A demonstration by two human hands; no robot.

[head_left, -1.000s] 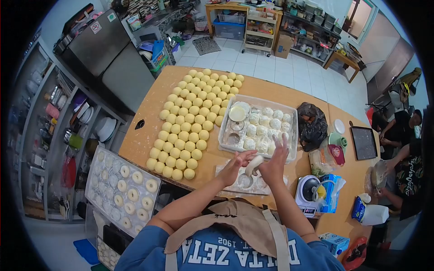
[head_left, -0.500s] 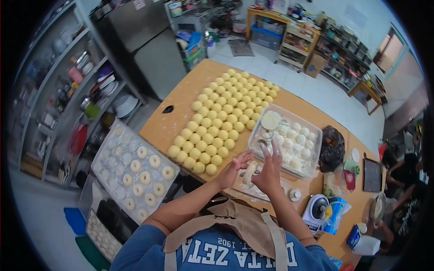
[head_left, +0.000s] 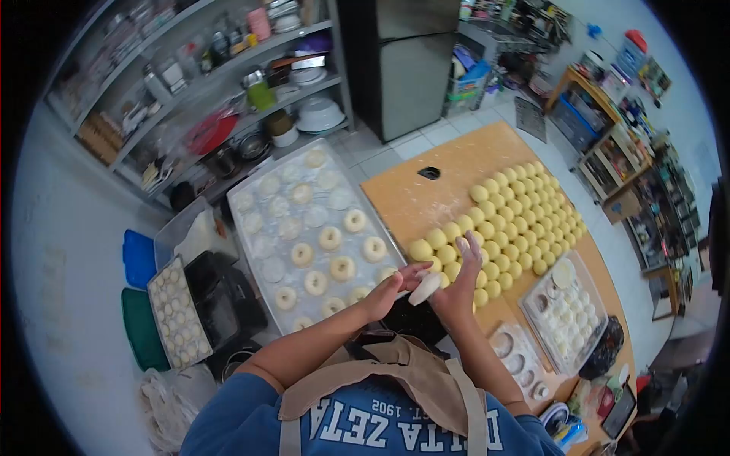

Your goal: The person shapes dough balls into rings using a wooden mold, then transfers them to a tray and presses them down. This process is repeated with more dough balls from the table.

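A pale dough ring (head_left: 424, 289) hangs tilted between my two hands, over the gap beside the wooden table. My left hand (head_left: 389, 292) reaches it from the left, its fingertips at the ring's upper edge. On the other side my right hand (head_left: 458, 292) has its fingers raised and floured, with the thumb side against the ring. The exact finger hold on each side is partly hidden. Just left of my hands lies a large lined tray (head_left: 262, 243) with several dough rings (head_left: 315, 283) and floury round marks or pieces.
Rows of yellow dough balls (head_left: 498, 223) cover much of the wooden table (head_left: 414, 182). To the right are a clear bin (head_left: 532, 323) of floured balls and a flat floured tray (head_left: 517, 361) with round shapes. Shelves (head_left: 251, 114) and a fridge (head_left: 414, 83) stand behind.
My view and body have turned left, from the table with the floured bin toward the lined tray. The dough ring has come along between my hands.
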